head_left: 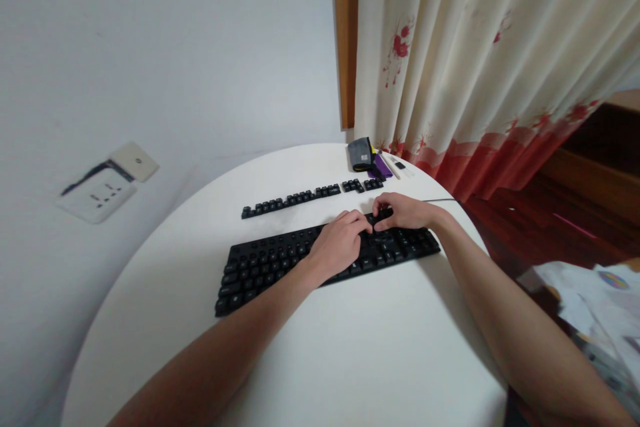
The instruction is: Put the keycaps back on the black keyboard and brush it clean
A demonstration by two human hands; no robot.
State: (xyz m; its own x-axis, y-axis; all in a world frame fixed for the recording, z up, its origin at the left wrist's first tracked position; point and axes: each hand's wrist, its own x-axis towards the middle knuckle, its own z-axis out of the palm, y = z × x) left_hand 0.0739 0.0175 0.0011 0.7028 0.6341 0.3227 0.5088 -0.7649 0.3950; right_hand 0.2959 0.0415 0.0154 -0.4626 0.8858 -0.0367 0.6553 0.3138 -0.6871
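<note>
Keyboard (273, 263) lies on the white tabletop (360, 353), near a row of keys (300, 198). Left hand (340, 245) and right hand (403, 211) curl over it; whether they grip something, I cannot tell.

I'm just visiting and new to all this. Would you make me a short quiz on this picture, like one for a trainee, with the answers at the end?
1. True or false: the left hand and the right hand are both at the keyboard.

2. Where is the row of black keycaps?
A) Between the keyboard and the person
B) Beyond the keyboard, on the side away from the person
C) On the floor

3. Fill in the colour: the tabletop is ____.

Key: 1. True; 2. B; 3. white
</note>
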